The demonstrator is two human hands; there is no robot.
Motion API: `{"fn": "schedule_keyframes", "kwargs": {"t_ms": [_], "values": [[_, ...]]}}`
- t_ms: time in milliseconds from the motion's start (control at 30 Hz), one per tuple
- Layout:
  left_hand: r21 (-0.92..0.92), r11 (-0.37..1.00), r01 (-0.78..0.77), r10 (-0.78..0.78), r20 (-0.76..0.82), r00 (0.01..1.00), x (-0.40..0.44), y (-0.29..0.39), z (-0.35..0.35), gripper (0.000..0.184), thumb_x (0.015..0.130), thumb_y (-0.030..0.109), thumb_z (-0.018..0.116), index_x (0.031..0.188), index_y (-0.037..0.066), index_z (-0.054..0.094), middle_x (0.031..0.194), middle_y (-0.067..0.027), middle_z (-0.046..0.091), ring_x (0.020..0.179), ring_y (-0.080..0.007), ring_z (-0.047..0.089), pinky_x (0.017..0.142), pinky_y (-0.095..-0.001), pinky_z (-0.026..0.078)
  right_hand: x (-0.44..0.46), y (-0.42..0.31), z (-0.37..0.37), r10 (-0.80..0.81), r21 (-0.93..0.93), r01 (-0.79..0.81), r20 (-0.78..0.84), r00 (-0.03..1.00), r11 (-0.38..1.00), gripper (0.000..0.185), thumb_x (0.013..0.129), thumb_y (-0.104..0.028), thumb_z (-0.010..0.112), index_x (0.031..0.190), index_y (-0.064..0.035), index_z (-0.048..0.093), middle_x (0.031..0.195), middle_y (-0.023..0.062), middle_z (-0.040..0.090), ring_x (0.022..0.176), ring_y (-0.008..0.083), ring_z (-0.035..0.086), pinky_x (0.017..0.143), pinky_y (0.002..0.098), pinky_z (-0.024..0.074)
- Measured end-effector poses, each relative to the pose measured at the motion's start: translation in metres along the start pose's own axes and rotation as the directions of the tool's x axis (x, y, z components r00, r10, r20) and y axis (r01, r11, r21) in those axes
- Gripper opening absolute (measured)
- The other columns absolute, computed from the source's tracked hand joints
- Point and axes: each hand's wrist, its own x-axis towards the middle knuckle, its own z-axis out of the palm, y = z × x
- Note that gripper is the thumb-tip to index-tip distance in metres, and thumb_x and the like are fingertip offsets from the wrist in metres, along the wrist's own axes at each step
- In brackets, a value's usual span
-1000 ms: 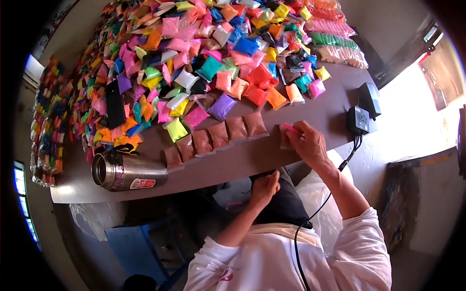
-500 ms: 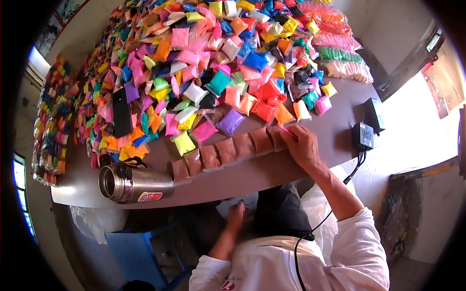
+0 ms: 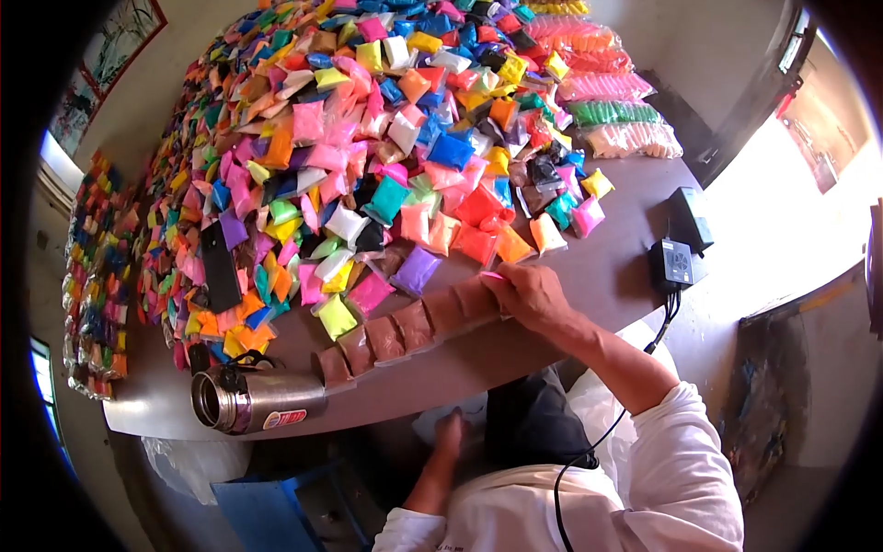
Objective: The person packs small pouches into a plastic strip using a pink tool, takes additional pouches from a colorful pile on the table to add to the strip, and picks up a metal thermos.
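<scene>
Several brown packets (image 3: 414, 326) lie in an overlapping row near the table's front edge. At the right end of the row, my right hand (image 3: 528, 294) is closed round a small pink item (image 3: 493, 275), its fingers touching the last brown packet. Below the table edge, over my lap, my left hand (image 3: 450, 431) is dim and blurred beside a pale sheet or bag; its fingers cannot be made out. A purple packet (image 3: 416, 270) and a yellow-green packet (image 3: 338, 317) lie just behind the row.
A large heap of coloured packets (image 3: 322, 129) covers the back of the table (image 3: 607, 221). A steel flask (image 3: 267, 397) lies at the front left, a black phone (image 3: 220, 267) on the heap. Black boxes (image 3: 671, 265) with a cable stand at the right.
My right hand has brought another brown packet to the row's right end, where it now lies against the others. My left hand has moved left and down, away from my leg.
</scene>
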Motion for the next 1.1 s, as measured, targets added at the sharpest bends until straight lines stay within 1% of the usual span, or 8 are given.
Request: {"fn": "schedule_keyframes", "kwargs": {"t_ms": [300, 467, 700, 800, 833, 900, 933, 1100], "values": [[0.086, 0.995, 0.045, -0.043, -0.024, 0.999, -0.023, 0.035, 0.004, 0.031, 0.087, 0.030, 0.056, 0.075, 0.002, 0.060, 0.070, -0.0097, 0.062, 0.065, -0.0212, 0.061, 0.061, -0.0341, 0.046, 0.043, 0.069, -0.038, 0.124, -0.215, -0.279, -0.540, 0.832, 0.936, 0.015, 0.084, -0.020, 0.062, 0.084, -0.0046, 0.063, 0.078, 0.0172, 0.062, 0.073, 0.0376, 0.060, 0.064, 0.0432, 0.0479], [-0.090, 0.995, 0.030, -0.028, 0.028, 0.999, 0.015, -0.010, 0.002, 0.034, 0.086, 0.031, 0.058, 0.070, 0.001, 0.059, 0.062, -0.0091, 0.057, 0.055, -0.0211, 0.055, 0.052, -0.0348, 0.045, 0.077, 0.073, -0.051, 0.092, -0.117, -0.161, -0.450, 0.888, 0.980, 0.023, 0.086, -0.027, 0.059, 0.084, -0.0046, 0.066, 0.077, 0.0183, 0.063, 0.073, 0.0369, 0.061, 0.065, 0.0427, 0.0478], [-0.035, 0.998, 0.054, -0.056, -0.044, 0.997, -0.036, 0.042, 0.001, 0.033, 0.088, 0.032, 0.055, 0.073, 0.002, 0.061, 0.066, -0.0091, 0.060, 0.059, -0.0205, 0.058, 0.054, -0.0335, 0.046, 0.132, 0.068, -0.038, 0.300, -0.381, -0.382, -0.257, 0.919, 0.842, 0.031, 0.077, -0.032, 0.062, 0.089, -0.0045, 0.066, 0.082, 0.0193, 0.065, 0.075, 0.0343, 0.064, 0.066, 0.0423, 0.0485], [-0.003, 0.998, 0.059, -0.060, -0.050, 0.997, -0.032, 0.037, -0.001, 0.034, 0.089, 0.033, 0.054, 0.075, 0.003, 0.061, 0.065, -0.0089, 0.059, 0.057, -0.0204, 0.057, 0.051, -0.0343, 0.047, 0.134, 0.067, -0.043, 0.360, -0.265, -0.427, -0.265, 0.894, 0.865, 0.023, 0.078, -0.023, 0.061, 0.087, -0.0023, 0.066, 0.080, 0.0130, 0.067, 0.075, 0.0265, 0.065, 0.066, 0.0365, 0.0498], [0.041, 0.998, 0.051, -0.048, -0.050, 0.998, -0.028, 0.032, -0.003, 0.034, 0.089, 0.033, 0.054, 0.076, 0.003, 0.061, 0.066, -0.0094, 0.060, 0.057, -0.0205, 0.058, 0.052, -0.0348, 0.048, 0.130, 0.068, -0.049, 0.346, 0.107, -0.331, -0.191, 0.919, 0.938, 0.020, 0.078, -0.021, 0.062, 0.086, -0.0030, 0.065, 0.076, 0.0084, 0.065, 0.072, 0.0203, 0.064, 0.064, 0.0315, 0.0484], [0.027, 0.999, 0.037, -0.035, -0.077, 0.996, -0.035, 0.039, 0.000, 0.032, 0.087, 0.031, 0.056, 0.070, 0.004, 0.058, 0.064, -0.0089, 0.060, 0.055, -0.0196, 0.057, 0.051, -0.0334, 0.046, 0.122, 0.067, -0.061, 0.215, 0.750, -0.094, -0.064, 0.975, 0.654, 0.010, 0.079, -0.017, 0.064, 0.086, -0.0089, 0.063, 0.067, -0.0038, 0.056, 0.058, 0.0062, 0.052, 0.051, 0.0194, 0.0385], [0.024, 0.999, 0.028, -0.025, -0.110, 0.994, -0.040, 0.043, 0.001, 0.032, 0.085, 0.028, 0.058, 0.063, 0.005, 0.055, 0.062, -0.0083, 0.061, 0.052, -0.0187, 0.056, 0.050, -0.0319, 0.043, 0.116, 0.074, -0.072, 0.420, 0.793, -0.311, 0.077, 0.904, 0.523, 0.005, 0.081, -0.018, 0.061, 0.082, -0.0124, 0.060, 0.060, -0.0043, 0.050, 0.045, 0.0051, 0.041, 0.041, 0.0205, 0.0291], [0.018, 0.999, -0.043, 0.044, -0.078, 0.996, -0.009, 0.015, -0.001, 0.032, 0.085, 0.029, 0.058, 0.063, 0.006, 0.054, 0.062, -0.0068, 0.060, 0.054, -0.0184, 0.057, 0.051, -0.0298, 0.044, 0.099, 0.080, -0.090, 0.170, 0.977, -0.209, 0.197, 0.966, 0.052, 0.019, 0.084, -0.028, 0.049, 0.075, -0.0105, 0.049, 0.058, -0.0029, 0.039, 0.040, 0.0062, 0.029, 0.036, 0.0209, 0.0210]]}}
